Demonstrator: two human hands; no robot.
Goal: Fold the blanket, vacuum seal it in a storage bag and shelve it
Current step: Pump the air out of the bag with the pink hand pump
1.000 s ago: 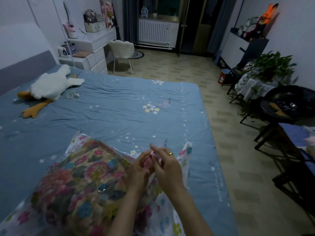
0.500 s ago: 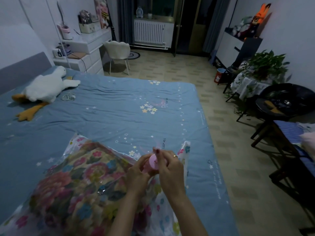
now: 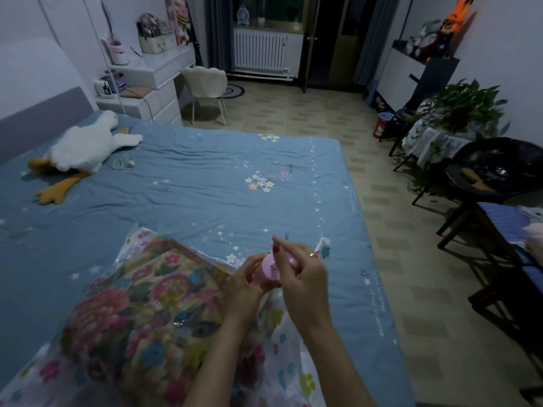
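**Working the pink valve on the storage bag**

We see the folded floral blanket (image 3: pixel 141 312) already inside the clear flower-printed storage bag (image 3: pixel 293 374), which lies on the blue bed sheet (image 3: pixel 205 183) under and to the left of both hands. So we judge folding and bagging done; the sealing step is in hand.

Left hand (image 3: pixel 242 286): fingers curled round the underside of a pink valve (image 3: pixel 269 273), holding it up off the bag. Right hand (image 3: pixel 302 274): thumb and fingers pinching the valve's upper rim, ring on one finger. Whether the cap is being opened or tightened we cannot tell.

Next move, as we judge it: the valve must be set ready for a pump or vacuum nozzle. No such tool shows near the hands. Air remains; the bag looks puffy around the blanket.

Well beyond the hands, a plush goose (image 3: pixel 79 151) lies near the headboard.
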